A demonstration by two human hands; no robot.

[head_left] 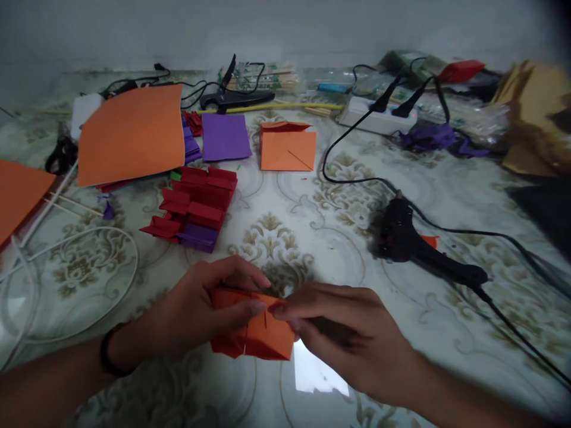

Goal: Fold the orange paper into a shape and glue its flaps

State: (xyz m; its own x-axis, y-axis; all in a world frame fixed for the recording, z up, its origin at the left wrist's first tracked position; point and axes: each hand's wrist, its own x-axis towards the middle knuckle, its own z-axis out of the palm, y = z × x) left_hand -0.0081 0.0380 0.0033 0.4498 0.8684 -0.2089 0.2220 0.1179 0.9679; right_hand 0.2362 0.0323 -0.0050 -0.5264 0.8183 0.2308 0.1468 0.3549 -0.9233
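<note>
A folded piece of orange paper (267,342) is held low in front of me, creased and partly opened into a shape with flaps. My left hand (214,303) grips its left side, thumb on top and fingers behind. At the upper right edge, my right hand (343,324) pinches the paper between thumb and fingers. Beyond my hands lie several folded red paper pieces (207,214) with one purple folded piece (196,236) among them. Farther back rest a purple paper square (225,138) and another folded orange paper (288,151).
On the right lies a black hot glue gun (428,252), its cord trailing. A white power strip (375,116) with black plugs stands behind. Orange sheets (134,137), black-handled scissors (61,154) and a looped white cable (134,255) occupy the left. Brown paper (535,113) sits far right.
</note>
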